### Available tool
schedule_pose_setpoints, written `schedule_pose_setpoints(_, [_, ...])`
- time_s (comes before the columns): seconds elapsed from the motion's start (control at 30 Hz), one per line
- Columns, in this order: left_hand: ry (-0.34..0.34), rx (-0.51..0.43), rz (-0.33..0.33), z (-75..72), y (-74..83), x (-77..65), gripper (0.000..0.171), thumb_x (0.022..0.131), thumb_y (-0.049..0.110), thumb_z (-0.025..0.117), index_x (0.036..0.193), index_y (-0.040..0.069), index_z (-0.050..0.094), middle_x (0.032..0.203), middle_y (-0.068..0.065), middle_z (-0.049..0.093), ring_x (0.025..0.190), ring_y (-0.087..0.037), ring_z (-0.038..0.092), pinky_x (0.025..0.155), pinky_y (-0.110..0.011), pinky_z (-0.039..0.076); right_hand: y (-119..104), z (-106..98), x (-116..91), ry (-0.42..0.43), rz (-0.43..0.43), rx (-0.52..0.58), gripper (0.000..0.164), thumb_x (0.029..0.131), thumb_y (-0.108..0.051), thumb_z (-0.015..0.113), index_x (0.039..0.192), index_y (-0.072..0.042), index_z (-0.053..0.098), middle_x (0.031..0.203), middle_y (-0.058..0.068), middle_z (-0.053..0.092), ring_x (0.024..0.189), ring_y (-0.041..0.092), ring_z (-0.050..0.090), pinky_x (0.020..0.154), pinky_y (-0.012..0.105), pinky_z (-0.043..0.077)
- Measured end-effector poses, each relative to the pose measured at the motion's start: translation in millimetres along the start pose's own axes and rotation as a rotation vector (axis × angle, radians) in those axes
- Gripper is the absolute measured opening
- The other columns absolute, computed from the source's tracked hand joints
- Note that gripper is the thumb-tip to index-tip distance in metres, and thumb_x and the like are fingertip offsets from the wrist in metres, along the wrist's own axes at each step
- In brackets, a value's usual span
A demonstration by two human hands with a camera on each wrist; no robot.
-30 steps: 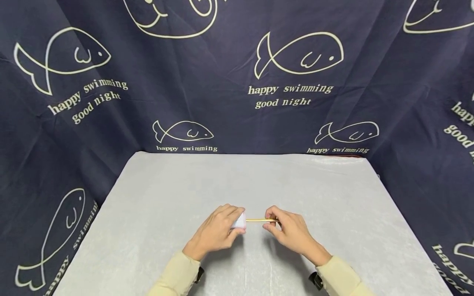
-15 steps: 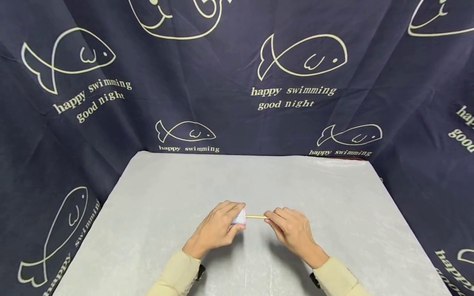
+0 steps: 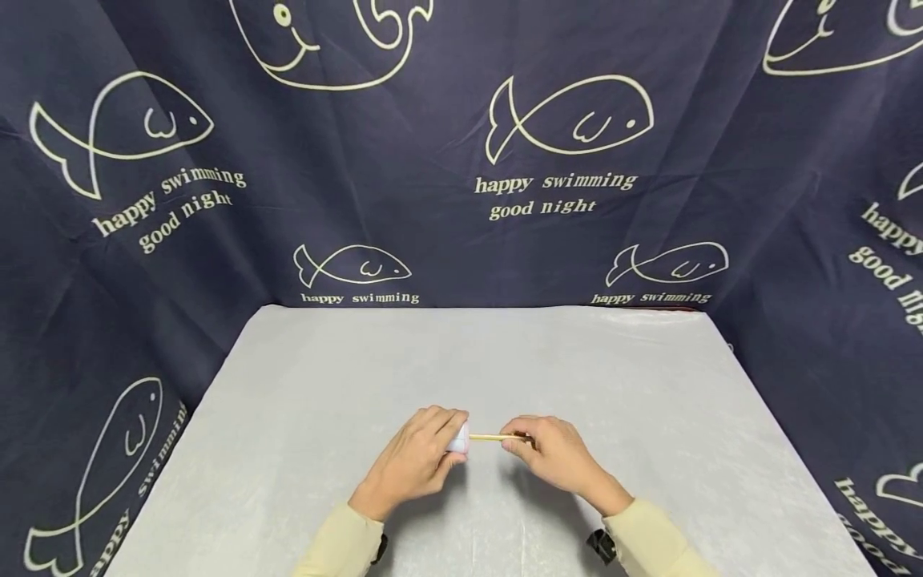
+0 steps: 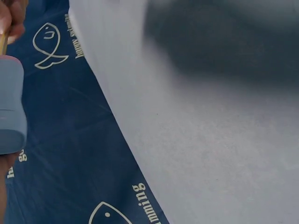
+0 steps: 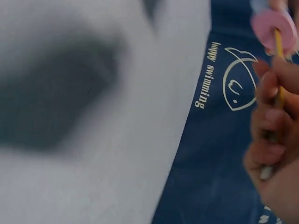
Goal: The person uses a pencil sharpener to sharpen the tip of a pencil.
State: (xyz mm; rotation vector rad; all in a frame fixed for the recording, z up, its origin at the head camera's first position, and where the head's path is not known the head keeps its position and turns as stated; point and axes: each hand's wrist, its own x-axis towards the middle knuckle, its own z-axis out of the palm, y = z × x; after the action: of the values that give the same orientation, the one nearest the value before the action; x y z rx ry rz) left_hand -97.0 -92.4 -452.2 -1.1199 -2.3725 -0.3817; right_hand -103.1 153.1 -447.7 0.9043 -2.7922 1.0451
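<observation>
My left hand (image 3: pixel 417 455) grips a light blue pencil sharpener (image 3: pixel 457 439), its pink end facing right. Into the hole of that pink end (image 5: pixel 267 29) runs a yellow pencil (image 3: pixel 483 437), held level between the two hands. My right hand (image 3: pixel 557 453) pinches the pencil with thumb and fingers a short way from the sharpener; its whitish rear end (image 5: pixel 266 172) sticks out beneath the curled fingers in the right wrist view. The left wrist view shows the smooth blue sharpener body (image 4: pixel 10 100) at the left edge. The pencil's tip is hidden inside the sharpener.
A pale grey cloth covers the table (image 3: pixel 360 361) beneath both hands. Dark blue curtains (image 3: pixel 447 160) with white fish drawings and lettering hang behind and at both sides. Dark straps show at the cuffs of the light sleeves (image 3: pixel 652 537).
My right hand rolls over the pencil and then back, its fingers now somewhat closer to the sharpener. My left hand keeps its grip on the sharpener. The head view shifts slightly.
</observation>
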Motion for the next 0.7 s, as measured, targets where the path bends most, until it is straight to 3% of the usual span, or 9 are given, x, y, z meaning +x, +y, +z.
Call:
schedule_pose_setpoints(0.13, [-0.052,-0.075,-0.097,-1.2,1.2,0.2,0.048,0.085,0.031,0.067,0.120,-0.002,0.059,0.109,-0.007,0.066,0.097,-0.017,0.060,0.085,-0.032,0.048,2,8,-5,0.280,-0.229,-0.281,0.024,0.079,-0.024,0.075,0.099,-0.015,0.066,0.080,-0.007,0.065,0.060,0.003,0.053,0.050,0.018,0.038])
schedule_pose_setpoints(0.2, [-0.069,-0.141,-0.144,-1.8,1.7,0.2,0.047,0.085,0.027,0.069,0.120,-0.002,0.060,0.110,-0.007,0.066,0.098,-0.017,0.061,0.086,-0.032,0.049,3,10,-5,0.389,-0.318,-0.377,0.020,0.083,-0.029,0.070,0.097,-0.014,0.065,0.078,-0.007,0.063,0.061,0.006,0.054,0.051,0.020,0.038])
schedule_pose_setpoints(0.33, [-0.069,-0.278,-0.201,-5.8,2.9,3.8,0.043,0.084,0.021,0.069,0.119,-0.002,0.060,0.108,-0.008,0.067,0.097,-0.018,0.062,0.083,-0.032,0.052,4,9,-3,0.529,-0.446,-0.469,0.025,0.096,-0.035,0.052,0.090,-0.016,0.068,0.072,-0.009,0.056,0.055,0.006,0.045,0.049,0.019,0.032])
schedule_pose_setpoints(0.4, [-0.061,-0.320,-0.202,-7.9,3.3,7.0,0.042,0.083,0.020,0.070,0.118,-0.003,0.061,0.105,-0.008,0.068,0.095,-0.017,0.062,0.079,-0.031,0.052,4,8,-1,0.567,-0.488,-0.476,0.029,0.098,-0.035,0.050,0.088,-0.016,0.069,0.069,-0.009,0.054,0.052,0.005,0.042,0.047,0.017,0.031])
schedule_pose_setpoints(0.5, [-0.063,-0.351,-0.192,-9.3,4.2,10.2,0.040,0.083,0.018,0.070,0.116,-0.003,0.062,0.102,-0.008,0.068,0.093,-0.017,0.062,0.077,-0.029,0.052,3,4,-1,0.564,-0.519,-0.455,0.029,0.098,-0.034,0.050,0.084,-0.017,0.069,0.065,-0.011,0.052,0.049,0.002,0.037,0.044,0.013,0.030])
schedule_pose_setpoints(0.57, [-0.065,-0.353,-0.187,-9.8,5.3,10.0,0.040,0.082,0.017,0.070,0.115,-0.004,0.062,0.102,-0.009,0.068,0.092,-0.017,0.062,0.075,-0.028,0.052,0,2,-3,0.498,-0.489,-0.415,0.027,0.097,-0.033,0.052,0.082,-0.017,0.068,0.063,-0.011,0.051,0.048,-0.001,0.034,0.042,0.010,0.027])
schedule_pose_setpoints(0.63, [-0.077,-0.322,-0.179,-9.3,6.9,8.4,0.041,0.081,0.018,0.071,0.115,-0.003,0.062,0.103,-0.008,0.068,0.094,-0.017,0.062,0.077,-0.028,0.052,-3,0,-6,0.393,-0.410,-0.341,0.023,0.095,-0.031,0.056,0.080,-0.019,0.068,0.061,-0.013,0.049,0.047,-0.004,0.031,0.042,0.009,0.025])
schedule_pose_setpoints(0.7, [-0.095,-0.257,-0.156,-8.7,8.8,7.9,0.043,0.082,0.022,0.070,0.116,-0.003,0.062,0.106,-0.008,0.067,0.096,-0.017,0.061,0.080,-0.029,0.051,-8,-3,-9,0.256,-0.256,-0.218,0.018,0.092,-0.029,0.061,0.079,-0.022,0.070,0.060,-0.016,0.048,0.048,-0.007,0.028,0.043,0.009,0.023])
